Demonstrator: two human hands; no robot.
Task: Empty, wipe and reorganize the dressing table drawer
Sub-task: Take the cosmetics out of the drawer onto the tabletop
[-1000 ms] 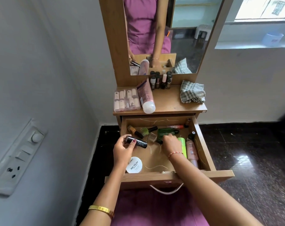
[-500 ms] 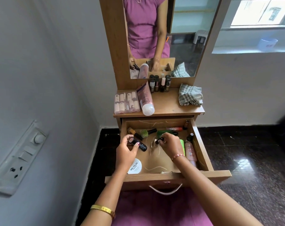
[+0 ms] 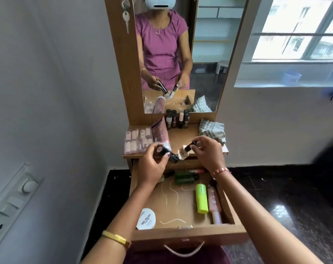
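The wooden drawer [image 3: 188, 236] stands pulled out below the dressing table top [image 3: 178, 138]. My left hand [image 3: 152, 164] grips a black tube [image 3: 167, 154] above the drawer's back edge. My right hand [image 3: 207, 153] holds a small clear bottle with a black cap [image 3: 183, 152] by the cap, next to the tube. Inside the drawer lie a white nail polish jar [image 3: 146, 219], a neon green bottle [image 3: 201, 198], a pink bottle [image 3: 214, 204], dark green bottles [image 3: 184, 178] and loose threads.
On the table top are a clear box of small pink bottles [image 3: 137, 140], a lying pink tube [image 3: 161, 134], a row of nail polish bottles [image 3: 177, 119] and a checked cloth [image 3: 211, 131]. A mirror [image 3: 173, 54] rises behind. A wall with a switch panel [image 3: 11, 204] stands left.
Both hands rose out of the drawer toward the table top, the left carrying the black tube, the right lifting the small clear bottle. The camera tilted up.
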